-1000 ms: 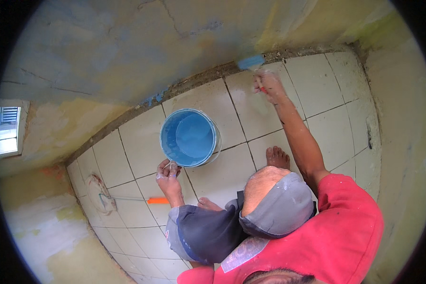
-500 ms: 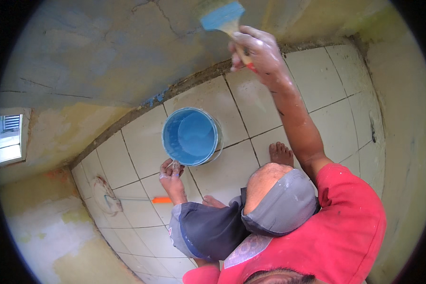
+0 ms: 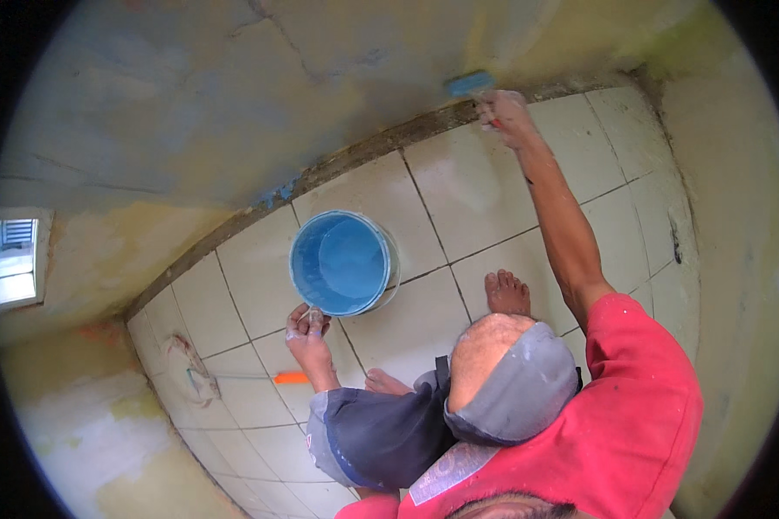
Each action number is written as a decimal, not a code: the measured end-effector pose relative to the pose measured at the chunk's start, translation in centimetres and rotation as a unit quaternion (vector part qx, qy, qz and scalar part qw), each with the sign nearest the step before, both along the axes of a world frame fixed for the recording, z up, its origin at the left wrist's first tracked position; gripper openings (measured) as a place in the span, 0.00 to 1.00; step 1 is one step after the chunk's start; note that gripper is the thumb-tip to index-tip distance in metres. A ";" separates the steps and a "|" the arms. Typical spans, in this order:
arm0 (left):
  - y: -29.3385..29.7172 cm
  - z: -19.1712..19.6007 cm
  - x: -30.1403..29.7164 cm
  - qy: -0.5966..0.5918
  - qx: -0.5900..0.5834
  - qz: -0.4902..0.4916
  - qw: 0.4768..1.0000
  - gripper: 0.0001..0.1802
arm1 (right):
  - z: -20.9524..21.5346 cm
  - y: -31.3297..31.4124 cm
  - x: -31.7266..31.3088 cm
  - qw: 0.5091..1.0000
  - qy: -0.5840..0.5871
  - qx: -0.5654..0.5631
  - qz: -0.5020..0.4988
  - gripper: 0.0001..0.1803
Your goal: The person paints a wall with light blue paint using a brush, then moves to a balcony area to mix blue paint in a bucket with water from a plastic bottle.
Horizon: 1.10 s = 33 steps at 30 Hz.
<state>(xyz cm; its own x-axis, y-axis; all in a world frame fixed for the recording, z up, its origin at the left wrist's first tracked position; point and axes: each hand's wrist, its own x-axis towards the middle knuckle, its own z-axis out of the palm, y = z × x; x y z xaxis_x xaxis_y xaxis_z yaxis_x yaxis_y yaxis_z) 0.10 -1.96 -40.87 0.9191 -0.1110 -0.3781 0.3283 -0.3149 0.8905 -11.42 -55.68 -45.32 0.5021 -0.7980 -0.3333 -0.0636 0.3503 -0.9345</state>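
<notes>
My right hand [image 3: 506,117] grips the handle of a wide, flat paintbrush, arm stretched out ahead. The paintbrush's bristle end [image 3: 470,84], light blue and slightly blurred, is against the lower part of the wall, just above its meeting with the floor. A bucket [image 3: 296,259] of light blue paint stands upright on the tiles, its inner walls smeared blue. My left hand [image 3: 308,336] is at the bucket's near left side, fingers closed in a pinch at its rim; the exact grip is partly hidden.
The cracked, patchy wall [image 3: 190,104] runs along the far side, with a rough dark strip at its base. On the left lie an orange-handled tool [image 3: 291,378] and a whitish cloth-like thing [image 3: 190,372]. My bare foot [image 3: 507,294] is right of the bucket. A small window [image 3: 13,259] sits far left.
My right hand has brought the paintbrush down and to the right, from higher on the wall to near its base. My left hand stays by the bucket; the view has shifted slightly.
</notes>
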 end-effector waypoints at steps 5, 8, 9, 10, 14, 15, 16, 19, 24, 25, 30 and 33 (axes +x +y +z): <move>0.4 -0.1 0.1 -0.003 0.004 -0.026 1.000 0.18 | -0.8 1.1 -3.7 0.997 0.076 0.016 -0.008 0.11; 0.5 -0.1 0.3 -0.009 -0.005 -0.018 1.000 0.17 | -1.8 -0.8 -2.3 0.993 0.101 0.032 0.056 0.11; 0.3 -0.1 0.3 -0.006 -0.010 -0.019 1.000 0.17 | -1.5 -1.9 -1.4 0.995 0.077 0.005 0.070 0.11; 0.2 -0.1 0.4 -0.005 -0.002 -0.017 1.000 0.17 | -0.8 -2.7 -1.1 0.995 0.086 -0.011 0.057 0.11; 0.0 0.1 0.4 0.005 0.018 -0.011 1.000 0.16 | 4.5 -3.9 -3.7 0.998 0.031 -0.049 0.027 0.11; -0.1 0.2 0.4 0.004 0.013 -0.006 1.000 0.16 | 5.5 -3.4 -5.3 0.999 0.010 -0.047 0.026 0.11; -0.1 0.2 0.3 0.000 0.010 -0.005 1.000 0.15 | 6.0 -3.1 -6.1 0.996 -0.046 -0.054 0.048 0.11; -0.3 0.3 0.5 -0.007 0.002 -0.007 1.000 0.15 | 4.0 -1.3 -7.2 0.996 0.039 -0.071 0.044 0.11; -0.4 0.3 0.8 0.006 0.005 -0.011 1.000 0.15 | -0.1 -1.2 -2.8 0.997 0.061 0.035 0.020 0.10; -0.4 0.3 0.8 0.004 0.001 -0.017 1.000 0.15 | 0.8 -1.7 -1.8 0.998 0.052 0.046 0.007 0.10; -0.2 0.3 0.8 -0.002 0.010 -0.010 1.000 0.14 | 11.8 -2.0 -1.2 0.999 -0.009 -0.044 0.018 0.12; -0.2 0.2 1.0 0.002 0.001 -0.009 1.000 0.14 | 17.0 -0.4 -3.4 0.981 -0.116 -0.155 0.030 0.13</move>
<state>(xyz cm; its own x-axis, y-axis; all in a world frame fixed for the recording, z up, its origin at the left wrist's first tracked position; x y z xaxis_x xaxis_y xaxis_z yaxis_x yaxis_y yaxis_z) 1.10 -2.20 -40.67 0.9151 -0.1261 -0.3830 0.3271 -0.3233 0.8880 -14.86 -56.08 -28.33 0.5854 -0.8093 0.0490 0.1510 0.0495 -0.9873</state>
